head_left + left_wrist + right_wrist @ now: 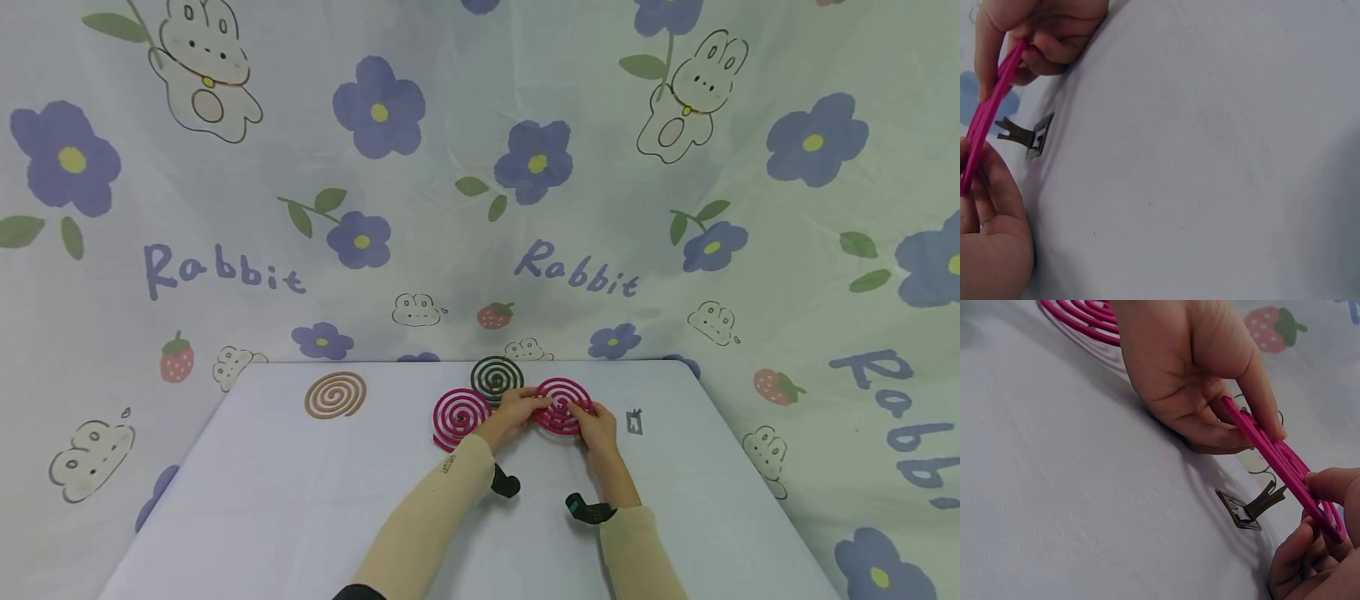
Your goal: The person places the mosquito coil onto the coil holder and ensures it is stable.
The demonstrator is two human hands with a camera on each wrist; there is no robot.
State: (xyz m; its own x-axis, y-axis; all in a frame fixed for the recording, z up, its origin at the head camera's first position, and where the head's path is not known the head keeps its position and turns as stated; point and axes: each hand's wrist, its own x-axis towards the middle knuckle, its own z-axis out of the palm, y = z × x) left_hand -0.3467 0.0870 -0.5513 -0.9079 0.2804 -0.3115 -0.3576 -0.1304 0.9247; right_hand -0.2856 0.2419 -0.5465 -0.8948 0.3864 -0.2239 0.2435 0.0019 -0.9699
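Observation:
A magenta spiral coil is held off the white table between both hands in the head view. My left hand pinches its left edge, and my right hand pinches its right side, thumb over the face. Seen nearly edge-on in the right wrist view, the coil is tilted, with the left hand above and the right hand below. A small metal stand with a forked tab is on the table, also visible in the left wrist view.
A second magenta coil lies left of my left hand, with a dark green coil behind it. Further left lies a tan coil. A patterned cloth hangs behind the table's back edge.

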